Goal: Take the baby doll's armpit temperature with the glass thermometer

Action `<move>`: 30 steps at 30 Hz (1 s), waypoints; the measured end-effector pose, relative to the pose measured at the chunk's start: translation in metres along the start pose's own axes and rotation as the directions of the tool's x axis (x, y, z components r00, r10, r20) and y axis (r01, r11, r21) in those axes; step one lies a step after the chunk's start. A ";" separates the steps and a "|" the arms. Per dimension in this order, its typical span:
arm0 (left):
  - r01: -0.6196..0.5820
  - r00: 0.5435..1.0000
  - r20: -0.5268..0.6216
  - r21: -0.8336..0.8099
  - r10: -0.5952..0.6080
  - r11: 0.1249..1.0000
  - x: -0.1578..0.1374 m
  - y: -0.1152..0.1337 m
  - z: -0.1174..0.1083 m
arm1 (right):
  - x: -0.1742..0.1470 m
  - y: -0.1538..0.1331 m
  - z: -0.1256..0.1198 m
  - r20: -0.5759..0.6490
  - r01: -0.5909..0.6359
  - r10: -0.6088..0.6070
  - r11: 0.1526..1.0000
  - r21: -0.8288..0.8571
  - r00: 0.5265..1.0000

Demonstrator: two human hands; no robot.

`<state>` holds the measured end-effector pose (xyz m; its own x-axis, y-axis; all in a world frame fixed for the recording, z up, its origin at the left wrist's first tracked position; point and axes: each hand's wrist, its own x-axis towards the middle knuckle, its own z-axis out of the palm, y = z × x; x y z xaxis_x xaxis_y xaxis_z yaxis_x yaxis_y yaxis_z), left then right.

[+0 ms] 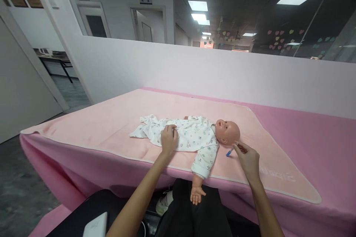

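Note:
A baby doll (227, 133) lies on its back in a white patterned sleepsuit (189, 133), its head to the right. One doll arm (197, 189) hangs over the table's near edge. My left hand (169, 139) rests on the lower part of the sleepsuit, thumb apart from the fingers, with nothing visible held. Beside the doll's head, my right hand (248, 158) is closed in a pinch on a slim, clear stick with a blue end (229, 153). The blue end points down and left over the blanket; its exact kind is too small to tell.
A peach blanket (111, 118) covers much of the pink tablecloth (311, 133). Behind the table runs a low white wall (222, 74) with glass above it. A white box-like object (95, 226) lies on a black seat (102, 203) at lower left.

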<state>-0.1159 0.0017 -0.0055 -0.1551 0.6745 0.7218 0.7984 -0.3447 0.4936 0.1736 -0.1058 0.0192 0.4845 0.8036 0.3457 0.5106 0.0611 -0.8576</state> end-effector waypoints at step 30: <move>-0.003 0.999 0.032 0.011 0.003 1.000 0.001 0.001 -0.001 | -0.015 0.018 0.013 0.072 0.077 -0.058 0.951 -0.300 0.996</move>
<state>-0.1158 0.0013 -0.0033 -0.1343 0.6942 0.7071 0.8050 -0.3397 0.4864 0.1662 -0.1088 -0.0061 0.4017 0.8393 0.3664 0.7357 -0.0575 -0.6748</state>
